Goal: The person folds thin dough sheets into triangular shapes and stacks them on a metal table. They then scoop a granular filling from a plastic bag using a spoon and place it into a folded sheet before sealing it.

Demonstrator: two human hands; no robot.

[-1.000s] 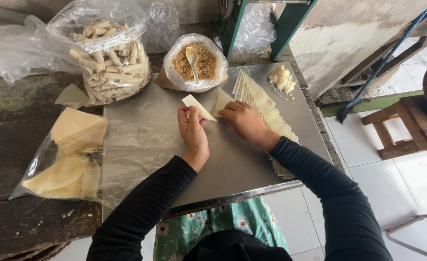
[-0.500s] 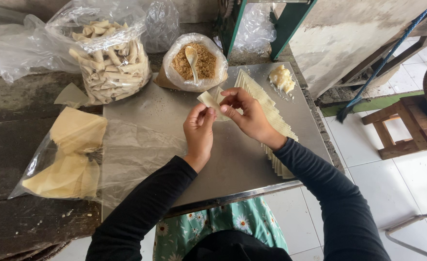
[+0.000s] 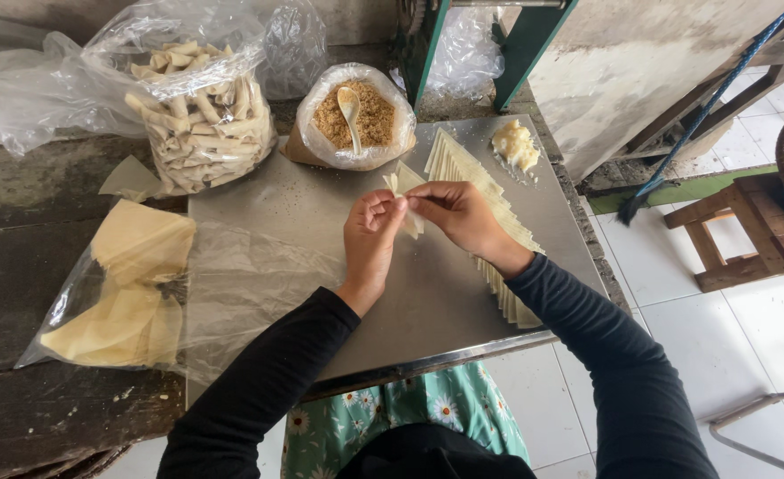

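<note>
White tiled floor [image 3: 756, 337] at right. A wooden stool [image 3: 736, 232] stands beside a rough plastered wall [image 3: 640, 62]. Green metal frame legs [image 3: 520, 49] rise behind the dark weathered worktop [image 3: 19, 266]. Daylight illumination.

A single head-worn camera looks steeply down from close above the bench [image 3: 463, 293], facing away from the person's body.

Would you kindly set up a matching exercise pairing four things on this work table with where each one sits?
Things:
1. spoon
2. rolled pastries
3. wrapper strip
4. pale paste

Places:
A. in the clear bag at the back left
B. on the metal sheet, back right corner
C. in the crumb filling
D. between the fingers of both hands

Pairs: 1-C, 2-A, 3-D, 4-B
</note>
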